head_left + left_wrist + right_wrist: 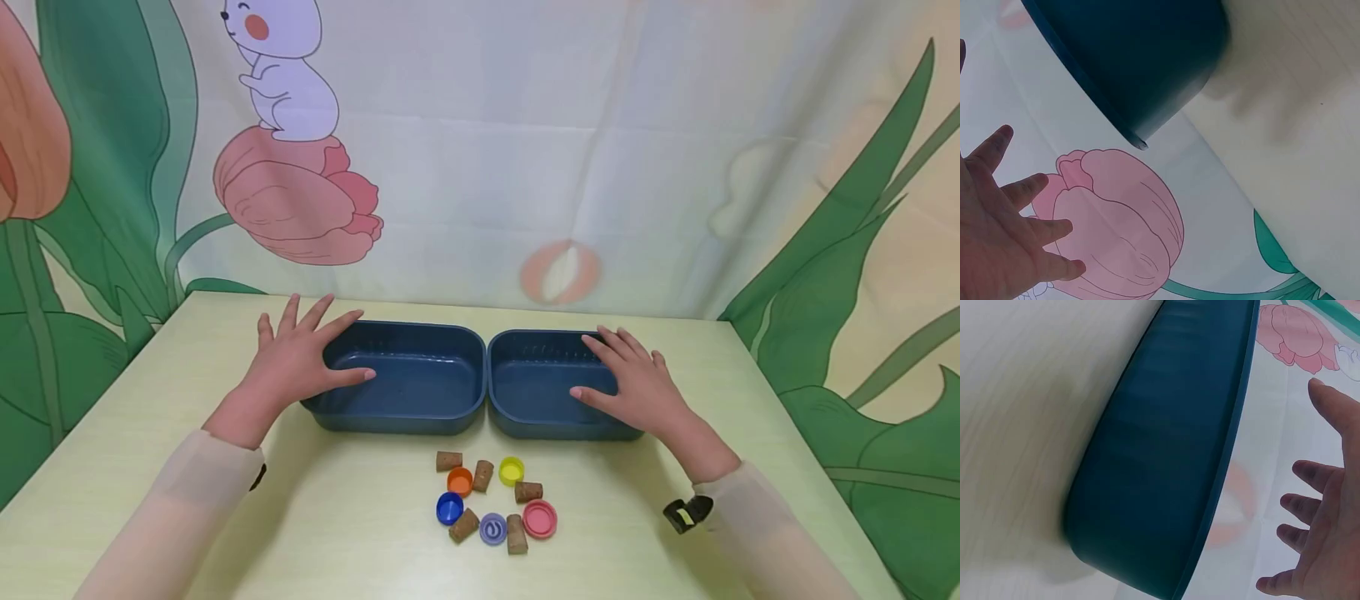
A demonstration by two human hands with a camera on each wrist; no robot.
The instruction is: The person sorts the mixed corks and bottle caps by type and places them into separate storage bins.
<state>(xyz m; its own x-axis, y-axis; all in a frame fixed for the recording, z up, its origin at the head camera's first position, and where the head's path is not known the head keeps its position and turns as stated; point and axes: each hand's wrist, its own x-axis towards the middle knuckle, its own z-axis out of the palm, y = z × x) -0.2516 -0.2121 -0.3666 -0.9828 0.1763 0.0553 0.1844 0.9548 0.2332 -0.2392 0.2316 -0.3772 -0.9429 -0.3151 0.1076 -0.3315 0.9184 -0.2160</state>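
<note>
Two dark blue rectangular bins stand side by side on the table. My left hand [294, 357], fingers spread, is over the outer end of the left bin [408, 421] and holds nothing. Over the outer end of the right bin [562, 428] is my right hand [639, 385], its fingers also spread and nothing in it. In the left wrist view the left hand [1004, 231] shows apart from the bin wall [1147, 62]. The right wrist view likewise shows a gap between the right hand [1329, 519] and the bin side [1160, 444].
In front of the bins lie several brown corks [483, 476] mixed with round caps: orange [460, 482], yellow [512, 472], blue [450, 508], purple [492, 529] and pink [539, 519]. A printed curtain [465, 167] hangs behind the pale table [360, 517].
</note>
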